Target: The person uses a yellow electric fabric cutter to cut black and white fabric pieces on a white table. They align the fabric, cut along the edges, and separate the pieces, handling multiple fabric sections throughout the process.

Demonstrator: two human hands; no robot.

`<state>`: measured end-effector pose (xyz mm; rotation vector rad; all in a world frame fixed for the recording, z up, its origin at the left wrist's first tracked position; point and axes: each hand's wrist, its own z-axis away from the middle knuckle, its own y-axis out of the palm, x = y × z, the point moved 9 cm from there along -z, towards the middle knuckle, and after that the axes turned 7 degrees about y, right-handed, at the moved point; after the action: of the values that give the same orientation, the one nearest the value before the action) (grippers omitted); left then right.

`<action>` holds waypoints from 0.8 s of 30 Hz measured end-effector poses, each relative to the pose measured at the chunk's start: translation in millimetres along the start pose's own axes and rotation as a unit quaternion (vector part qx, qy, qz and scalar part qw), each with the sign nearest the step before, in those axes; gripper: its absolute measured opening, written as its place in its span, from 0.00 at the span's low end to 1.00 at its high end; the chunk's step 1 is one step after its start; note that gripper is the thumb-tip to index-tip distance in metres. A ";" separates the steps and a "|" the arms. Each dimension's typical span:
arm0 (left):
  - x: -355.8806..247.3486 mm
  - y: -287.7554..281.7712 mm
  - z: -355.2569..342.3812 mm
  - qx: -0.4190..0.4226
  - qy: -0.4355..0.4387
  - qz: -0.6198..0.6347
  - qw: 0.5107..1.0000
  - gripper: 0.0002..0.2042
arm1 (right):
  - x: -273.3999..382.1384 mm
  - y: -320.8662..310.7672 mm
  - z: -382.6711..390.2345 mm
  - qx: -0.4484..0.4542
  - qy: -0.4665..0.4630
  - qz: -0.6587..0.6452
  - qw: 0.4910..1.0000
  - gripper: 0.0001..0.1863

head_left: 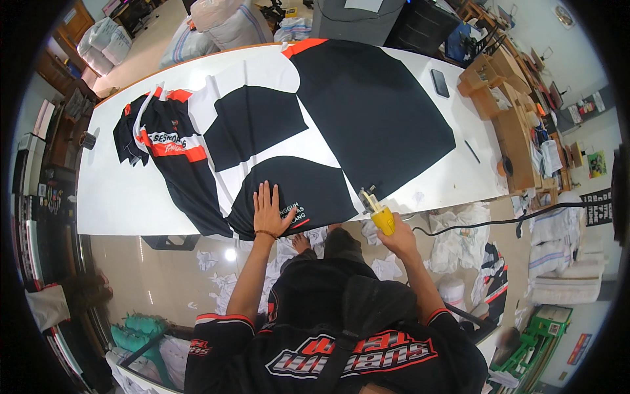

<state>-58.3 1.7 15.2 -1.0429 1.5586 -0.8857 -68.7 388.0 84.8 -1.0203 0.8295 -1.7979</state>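
My left hand point(268, 211) lies flat with fingers stretched on a black curved fabric panel point(302, 180) near the table's front edge. My right hand point(398, 238) is wrapped round a yellow electric fabric cutter point(381, 217), whose metal head rests by the panel's right end. A cord point(485, 224) runs off to the right. Beyond lie a smaller black cut piece point(256, 121) and a large black panel point(374, 98) with an orange corner, printed on white fabric. At the left is a black, white and orange jersey point(174, 154).
The white table point(131, 213) carries a phone point(440, 83), a dark pen-like stick point(472, 152) and a small dark cup point(87, 140). Cardboard boxes point(512, 138) stand along the right. White fabric scraps point(226, 282) litter the floor. Stuffed sacks point(226, 33) sit behind the table.
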 end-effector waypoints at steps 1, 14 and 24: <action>-0.7 -1.1 -0.1 -0.002 0.000 0.002 1.000 0.45 | 2.8 -0.3 -2.3 -0.002 -0.005 -0.003 1.000 0.33; -0.8 -3.5 -1.5 -0.003 -0.002 0.001 1.000 0.44 | 47.0 1.2 -48.3 -0.037 -0.035 0.019 0.999 0.31; 1.3 -3.5 -1.3 0.013 -0.012 0.008 1.000 0.44 | 80.4 1.6 -89.8 -0.030 -0.034 0.030 0.999 0.33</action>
<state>-59.0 -0.8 18.2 -1.0176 1.5311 -0.8764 -170.0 324.7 68.2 -1.0786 0.8688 -1.6880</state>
